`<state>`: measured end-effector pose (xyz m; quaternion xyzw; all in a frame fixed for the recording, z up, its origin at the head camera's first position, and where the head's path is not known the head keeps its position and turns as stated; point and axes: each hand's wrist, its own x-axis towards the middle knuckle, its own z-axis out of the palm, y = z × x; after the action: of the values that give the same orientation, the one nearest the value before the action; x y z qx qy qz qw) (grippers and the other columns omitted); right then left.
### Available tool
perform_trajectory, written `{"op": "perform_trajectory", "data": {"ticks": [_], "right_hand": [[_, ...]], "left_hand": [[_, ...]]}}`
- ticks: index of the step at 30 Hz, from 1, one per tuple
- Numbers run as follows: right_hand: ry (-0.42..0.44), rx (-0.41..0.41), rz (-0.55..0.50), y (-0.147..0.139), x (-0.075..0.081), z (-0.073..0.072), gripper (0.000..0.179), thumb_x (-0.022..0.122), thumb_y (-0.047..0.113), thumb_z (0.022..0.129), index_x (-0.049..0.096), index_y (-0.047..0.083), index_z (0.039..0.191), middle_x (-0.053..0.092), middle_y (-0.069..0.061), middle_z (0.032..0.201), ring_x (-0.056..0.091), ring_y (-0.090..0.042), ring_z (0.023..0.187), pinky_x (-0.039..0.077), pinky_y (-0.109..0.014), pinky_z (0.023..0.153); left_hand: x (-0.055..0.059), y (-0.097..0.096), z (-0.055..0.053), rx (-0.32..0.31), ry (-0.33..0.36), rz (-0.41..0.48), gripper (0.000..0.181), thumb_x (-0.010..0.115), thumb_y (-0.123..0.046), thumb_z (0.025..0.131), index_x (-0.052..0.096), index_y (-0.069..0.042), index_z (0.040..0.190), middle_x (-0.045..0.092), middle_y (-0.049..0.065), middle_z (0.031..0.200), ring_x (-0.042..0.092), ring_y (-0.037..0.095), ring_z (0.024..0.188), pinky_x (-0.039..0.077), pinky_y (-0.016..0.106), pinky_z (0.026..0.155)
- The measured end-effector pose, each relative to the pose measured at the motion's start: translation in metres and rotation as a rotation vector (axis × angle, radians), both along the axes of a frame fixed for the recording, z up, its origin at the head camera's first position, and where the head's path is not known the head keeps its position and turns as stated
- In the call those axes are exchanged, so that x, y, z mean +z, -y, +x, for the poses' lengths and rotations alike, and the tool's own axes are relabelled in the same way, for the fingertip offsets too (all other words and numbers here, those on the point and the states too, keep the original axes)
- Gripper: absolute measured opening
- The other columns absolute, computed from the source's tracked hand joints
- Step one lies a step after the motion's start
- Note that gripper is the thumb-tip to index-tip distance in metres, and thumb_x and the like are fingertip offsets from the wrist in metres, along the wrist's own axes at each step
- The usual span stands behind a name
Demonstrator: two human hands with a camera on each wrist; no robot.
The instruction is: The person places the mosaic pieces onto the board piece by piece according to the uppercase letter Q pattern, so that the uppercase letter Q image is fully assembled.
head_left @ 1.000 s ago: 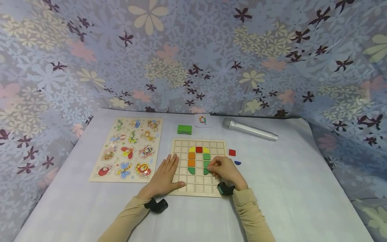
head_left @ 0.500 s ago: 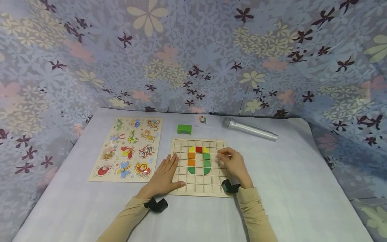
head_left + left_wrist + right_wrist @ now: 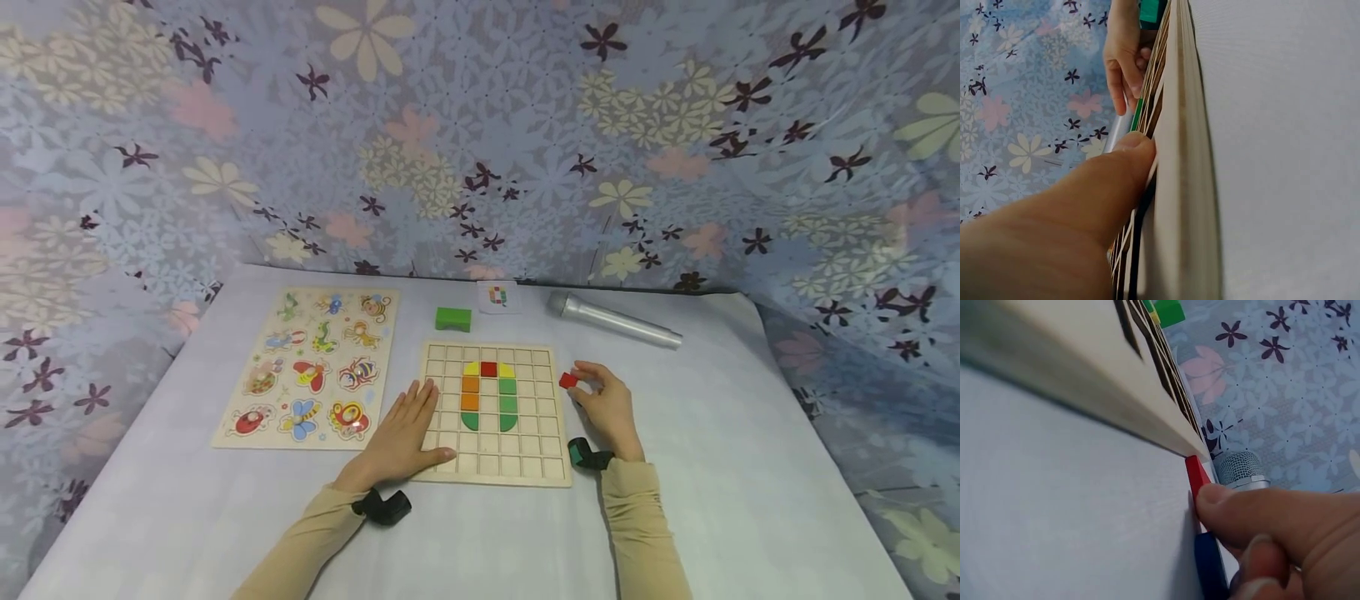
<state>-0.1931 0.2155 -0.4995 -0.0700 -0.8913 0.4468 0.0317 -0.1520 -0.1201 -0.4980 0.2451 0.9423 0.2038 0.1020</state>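
My left hand (image 3: 400, 432) lies flat with spread fingers over the left edge of the wooden grid board (image 3: 480, 467). Red, yellow, orange and green tiles form an arch in the board's cells. Right of the board, my right hand (image 3: 609, 408) pinches a red square tile (image 3: 568, 381) between thumb and forefinger. In the right wrist view the thumb presses on the red tile (image 3: 1195, 478), close to the board's side edge. A blue tile (image 3: 1211, 565) sits just below it; in the head view my hand hides this one.
A wooden insect puzzle (image 3: 307, 367) lies left of the board. Behind the board are a green block (image 3: 453, 319), a small card with a coloured pattern (image 3: 498, 297) and a silver microphone (image 3: 615, 320). A flowered cloth (image 3: 480, 125) hangs behind the table.
My right hand has moved from the lower green tile off the board to the right and taken hold of the red tile, which is slightly turned. My left hand stays in place.
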Motion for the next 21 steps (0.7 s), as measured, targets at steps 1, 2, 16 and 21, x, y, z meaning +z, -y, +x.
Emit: {"op": "perform_trajectory", "data": {"ticks": [1,2,16,21], "right_hand": [[-0.003,-0.001,0.010,0.001,0.000,0.000,0.044,0.068,0.007,0.086,0.059,0.008,0.130,0.067,-0.016,0.120,0.039,-0.003,0.048,0.034,-0.018,0.044],[-0.007,0.004,0.018,0.001,0.001,0.001,0.044,0.068,0.006,0.086,0.060,0.007,0.128,0.068,-0.018,0.117,0.038,-0.004,0.048,0.033,-0.018,0.043],[0.032,0.021,-0.001,0.009,0.014,0.006,0.025,0.065,0.016,0.091,0.066,0.004,0.113,0.067,-0.018,0.105,0.057,-0.011,0.070,0.047,-0.021,0.058],[0.016,0.154,-0.030,0.034,0.028,0.009,0.023,0.067,0.015,0.090,0.067,0.006,0.112,0.068,-0.014,0.096,0.053,-0.013,0.069,0.043,-0.020,0.054]], "left_hand": [[0.000,0.000,0.000,0.001,0.001,-0.003,0.097,0.058,-0.053,0.091,0.011,0.004,0.153,0.001,0.020,0.162,-0.003,0.036,0.151,0.003,0.050,0.124],[0.000,0.000,0.000,0.002,0.002,-0.005,0.097,0.058,-0.053,0.091,0.011,0.004,0.153,0.001,0.019,0.163,-0.003,0.036,0.151,0.003,0.050,0.124],[-0.001,-0.001,0.000,-0.011,-0.007,0.002,0.098,0.059,-0.053,0.090,0.010,0.004,0.153,0.003,0.020,0.163,-0.001,0.036,0.151,0.005,0.050,0.124],[0.001,0.001,0.000,-0.013,-0.016,0.008,0.098,0.060,-0.052,0.090,0.011,0.005,0.153,0.004,0.021,0.162,0.001,0.038,0.151,0.008,0.051,0.123]]}}
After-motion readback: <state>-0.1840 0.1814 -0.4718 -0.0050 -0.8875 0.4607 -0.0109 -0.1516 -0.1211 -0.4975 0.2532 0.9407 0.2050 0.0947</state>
